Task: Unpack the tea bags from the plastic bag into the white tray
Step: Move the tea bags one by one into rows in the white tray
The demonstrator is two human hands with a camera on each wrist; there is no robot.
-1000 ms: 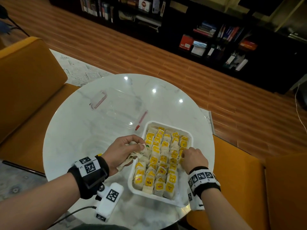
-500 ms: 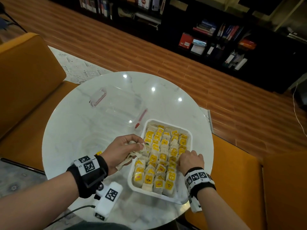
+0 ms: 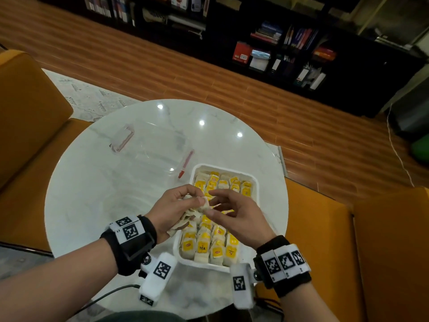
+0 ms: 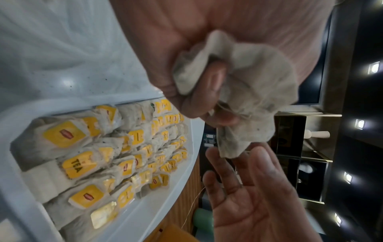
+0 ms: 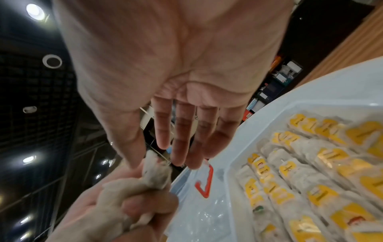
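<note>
Fingertips of your right hand [image 3: 234,213] are meeting one corner of the crumpled bunch of beige paper tea bags [image 4: 246,91], thumb and forefinger closing lightly on that corner while the other fingers are staying straight and spread. Your left hand [image 3: 173,211] is gripping the bunch itself, fingers curled round it, thin strings trailing from the fist.

To do this step well, you are best pinching a single bag at its corner, not the string, and drawing it sideways out of the fist while the left hand is loosening just enough to release one. The paper looks thin and soft, so a hard tug is likely to tear it.

Directly below your fingers, the white rectangular plastic tray [image 3: 255,182] is sitting on the round white marble table [image 3: 92,182], packed with rows of tea bags carrying yellow paper tags [image 4: 78,166]. Little free room is showing, so the space for the next bag probably needs finding before you let go.

Beyond your fingertips, to the left of the tray, the clear plastic bag with the red zip strip [image 3: 148,154] is lying flat and looks emptied, though its transparency makes that hard to confirm.
</note>
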